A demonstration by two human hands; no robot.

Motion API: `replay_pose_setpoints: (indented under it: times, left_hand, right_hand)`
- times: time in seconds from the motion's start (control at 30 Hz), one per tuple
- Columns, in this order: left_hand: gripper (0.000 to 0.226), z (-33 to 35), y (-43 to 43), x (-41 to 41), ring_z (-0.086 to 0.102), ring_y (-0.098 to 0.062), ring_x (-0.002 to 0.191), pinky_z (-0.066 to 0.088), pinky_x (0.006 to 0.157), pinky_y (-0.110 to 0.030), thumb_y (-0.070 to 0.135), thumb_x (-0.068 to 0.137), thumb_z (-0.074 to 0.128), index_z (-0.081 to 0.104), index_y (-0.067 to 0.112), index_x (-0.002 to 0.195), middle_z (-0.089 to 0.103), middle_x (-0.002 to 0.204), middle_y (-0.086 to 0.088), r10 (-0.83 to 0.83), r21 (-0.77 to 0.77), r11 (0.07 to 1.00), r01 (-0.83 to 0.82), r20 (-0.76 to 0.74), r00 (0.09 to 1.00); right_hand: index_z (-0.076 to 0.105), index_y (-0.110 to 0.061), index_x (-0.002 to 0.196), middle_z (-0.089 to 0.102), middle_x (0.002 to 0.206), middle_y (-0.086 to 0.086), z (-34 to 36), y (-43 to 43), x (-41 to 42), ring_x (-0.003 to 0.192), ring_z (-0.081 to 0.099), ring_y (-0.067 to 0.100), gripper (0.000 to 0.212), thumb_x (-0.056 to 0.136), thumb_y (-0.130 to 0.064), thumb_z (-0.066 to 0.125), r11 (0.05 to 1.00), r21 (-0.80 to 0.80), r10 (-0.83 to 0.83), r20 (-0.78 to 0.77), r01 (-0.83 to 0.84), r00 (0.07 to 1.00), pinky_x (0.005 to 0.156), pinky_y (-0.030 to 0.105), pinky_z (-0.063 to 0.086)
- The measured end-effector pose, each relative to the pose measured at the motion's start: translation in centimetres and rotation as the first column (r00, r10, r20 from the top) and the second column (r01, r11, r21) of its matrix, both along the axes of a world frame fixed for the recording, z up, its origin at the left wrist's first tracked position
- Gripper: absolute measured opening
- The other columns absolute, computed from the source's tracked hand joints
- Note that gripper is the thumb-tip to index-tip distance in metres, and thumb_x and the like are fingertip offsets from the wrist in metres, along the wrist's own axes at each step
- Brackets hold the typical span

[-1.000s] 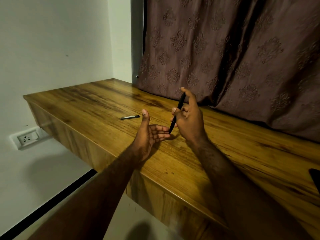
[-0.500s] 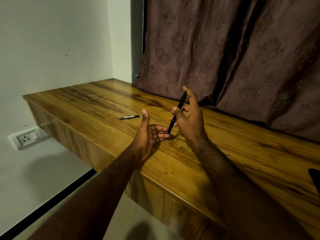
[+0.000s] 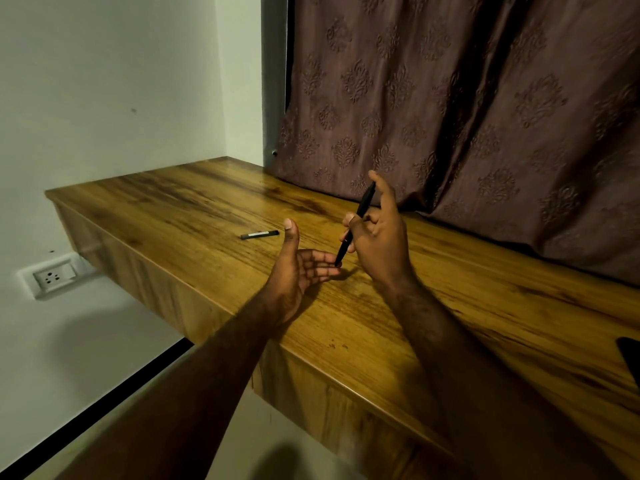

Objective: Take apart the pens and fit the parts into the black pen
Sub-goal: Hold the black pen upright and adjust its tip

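No text, brand, number or sign can be read anywhere in the view. A pale strip is seen along the small pen part (image 3: 260, 234) lying on the wooden desk (image 3: 194, 209), but whatever may be printed on it is too small to be made out. No legible marking is shown on the black pen (image 3: 347, 241) or on the wall socket (image 3: 52, 277).

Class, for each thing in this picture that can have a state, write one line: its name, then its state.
black pen: tilted, held above the table, lower end at the left fingertips.
right hand: grips the black pen.
left hand: open, fingers straight.
other pen: lying flat on the table, untouched.
curtain: drawn across.
wall socket: nothing plugged in.
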State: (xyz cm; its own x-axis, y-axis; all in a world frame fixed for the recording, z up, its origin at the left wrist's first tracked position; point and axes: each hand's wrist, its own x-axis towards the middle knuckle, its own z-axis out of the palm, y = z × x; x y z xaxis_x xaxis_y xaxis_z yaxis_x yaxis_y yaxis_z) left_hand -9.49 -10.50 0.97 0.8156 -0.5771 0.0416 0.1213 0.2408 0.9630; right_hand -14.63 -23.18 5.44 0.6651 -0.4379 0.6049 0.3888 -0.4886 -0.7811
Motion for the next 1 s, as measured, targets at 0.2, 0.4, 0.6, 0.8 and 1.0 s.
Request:
replay_pose_setpoints:
  times: [0.2,0.4,0.6,0.8,1.0]
  left_hand:
    - [0.099,0.0,0.0,-0.1,0.068,-0.03,0.091,0.046,0.093,-0.04,0.075,0.084,0.007,0.066,-0.004,0.098,0.07,0.096,-0.023,-0.004,-0.004,1.0,0.004,-0.006,1.0]
    - [0.1,0.0,0.0,0.0,0.069,-0.028,0.088,0.048,0.087,-0.037,0.075,0.084,0.007,0.066,-0.005,0.099,0.07,0.096,-0.022,0.004,-0.01,1.0,-0.004,-0.006,1.0]
    - [0.104,-0.1,0.0,0.1,0.069,-0.032,0.093,0.048,0.091,-0.039,0.078,0.08,0.009,0.065,-0.007,0.101,0.07,0.099,-0.023,-0.007,-0.005,1.0,0.007,-0.009,1.0]
    - [0.1,0.1,-0.1,0.1,0.07,-0.029,0.086,0.047,0.091,-0.038,0.077,0.082,0.007,0.067,-0.002,0.09,0.072,0.088,-0.019,-0.018,-0.007,1.0,0.018,-0.029,0.999]
    - [0.1,0.3,-0.1,-0.2,0.069,-0.027,0.082,0.051,0.073,-0.028,0.079,0.071,0.013,0.067,-0.003,0.091,0.07,0.09,-0.02,-0.022,0.004,1.0,0.023,-0.017,1.0]
  right_hand:
    - [0.032,-0.035,0.146,0.069,0.081,0.008,0.0,0.0,0.0,0.065,0.068,0.019,0.065,0.094,-0.006,0.057,1.0,0.012,0.012,0.016,-0.012,1.0,0.053,0.026,0.053]
    - [0.036,-0.033,0.143,0.07,0.083,0.01,0.0,0.0,-0.1,0.065,0.069,0.019,0.061,0.094,-0.005,0.057,1.0,-0.005,-0.006,0.015,0.006,1.0,0.051,0.027,0.052]
    - [0.027,-0.025,0.149,0.069,0.098,0.012,0.4,-0.1,0.1,0.073,0.07,0.02,0.059,0.099,-0.004,0.049,0.975,0.207,0.081,-0.011,-0.077,0.997,0.061,0.025,0.053]
    - [0.052,-0.009,0.091,0.042,0.062,0.004,1.2,0.0,0.1,0.053,0.042,0.018,0.02,0.098,-0.007,0.033,0.597,0.748,0.216,0.198,-0.29,0.956,0.054,0.031,0.041]
    - [0.039,-0.016,0.052,0.029,0.043,-0.001,1.3,-0.8,-0.5,0.034,0.024,0.015,0.063,0.09,-0.065,0.031,0.414,0.847,0.258,0.242,-0.333,0.935,0.043,0.021,0.019]
